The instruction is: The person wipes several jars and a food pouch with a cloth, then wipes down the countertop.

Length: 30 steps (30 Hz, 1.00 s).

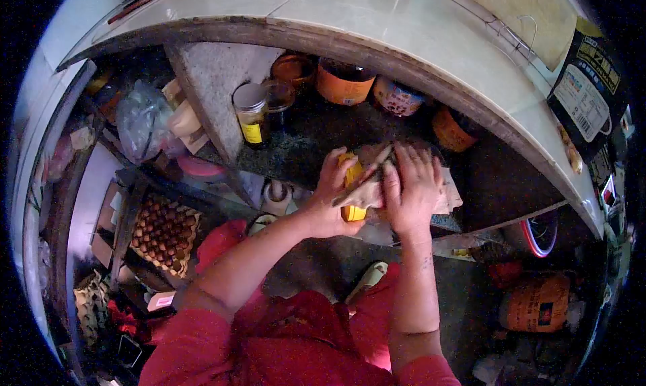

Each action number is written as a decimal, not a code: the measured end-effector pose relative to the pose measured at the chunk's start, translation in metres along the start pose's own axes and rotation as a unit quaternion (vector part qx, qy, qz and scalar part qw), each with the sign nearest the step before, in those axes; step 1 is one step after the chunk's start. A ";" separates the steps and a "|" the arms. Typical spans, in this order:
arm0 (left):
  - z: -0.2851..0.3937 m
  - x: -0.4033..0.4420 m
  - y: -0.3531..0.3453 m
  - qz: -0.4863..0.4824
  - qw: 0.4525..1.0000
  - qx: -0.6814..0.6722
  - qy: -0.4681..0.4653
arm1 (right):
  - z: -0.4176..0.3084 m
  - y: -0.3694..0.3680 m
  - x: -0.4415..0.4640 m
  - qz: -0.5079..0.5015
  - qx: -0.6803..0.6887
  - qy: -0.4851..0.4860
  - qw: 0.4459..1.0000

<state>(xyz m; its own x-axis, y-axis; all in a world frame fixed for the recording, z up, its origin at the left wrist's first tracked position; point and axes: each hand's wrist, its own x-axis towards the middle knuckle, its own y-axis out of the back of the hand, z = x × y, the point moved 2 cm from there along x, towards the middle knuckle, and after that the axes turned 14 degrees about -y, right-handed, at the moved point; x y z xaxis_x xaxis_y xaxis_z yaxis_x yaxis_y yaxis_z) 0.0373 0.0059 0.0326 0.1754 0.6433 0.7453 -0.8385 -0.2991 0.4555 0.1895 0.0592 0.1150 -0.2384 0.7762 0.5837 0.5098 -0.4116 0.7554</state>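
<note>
My left hand is wrapped round a container with bright yellow parts; most of it is hidden, so I cannot tell its exact kind. A crumpled beige cloth lies against the container and covers much of it. Over that cloth my right hand is pressed, thumb toward the left hand and fingers folded across the fabric. Both hands are just in front of the dark shelf under the counter.
On the shelf stand a glass jar with a silver lid, an orange-labelled tub and a patterned tub. A pale counter curves above. Egg trays are at lower left, an orange container at lower right.
</note>
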 end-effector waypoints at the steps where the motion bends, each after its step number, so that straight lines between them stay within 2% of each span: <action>1: 0.001 0.001 0.001 0.000 1.000 0.005 -0.004 | 0.010 -0.001 0.002 0.010 -0.010 -0.011 1.000; 7: 0.007 0.004 0.001 -0.004 1.000 0.019 -0.012 | 0.045 -0.002 0.005 0.023 -0.091 -0.092 0.991; 8: 0.007 0.005 0.001 -0.003 1.000 0.020 -0.014 | 0.053 -0.004 0.005 0.029 -0.076 -0.087 0.993; 11: 0.006 0.003 -0.003 0.009 1.000 0.011 -0.022 | 0.070 -0.009 0.004 0.031 0.082 -0.152 0.985; 12: 0.005 0.002 -0.004 0.016 1.000 0.007 -0.025 | 0.076 -0.011 0.002 0.037 0.088 -0.157 0.983; 15: -0.004 -0.002 -0.007 0.000 1.000 0.008 -0.028 | 0.088 -0.024 -0.005 0.047 0.195 -0.231 0.952; 21: -0.018 -0.007 -0.008 0.014 0.986 -0.147 0.073 | 0.097 -0.043 -0.012 0.096 0.298 -0.257 0.915; 25: -0.015 -0.005 -0.007 0.069 0.936 -0.307 0.155 | 0.095 -0.045 -0.016 0.101 0.320 -0.261 0.905; 30: -0.014 -0.003 0.003 0.142 0.876 -0.402 0.227 | 0.063 -0.031 -0.030 0.104 0.225 -0.190 0.950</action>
<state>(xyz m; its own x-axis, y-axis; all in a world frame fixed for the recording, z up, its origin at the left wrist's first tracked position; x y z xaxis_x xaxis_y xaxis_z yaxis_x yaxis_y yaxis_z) 0.0270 0.0131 0.0249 -0.1694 0.8917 0.4198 -0.9393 -0.0171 -0.3428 0.2331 0.0789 0.0551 0.1782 0.8519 0.4925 0.8353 -0.3956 0.3819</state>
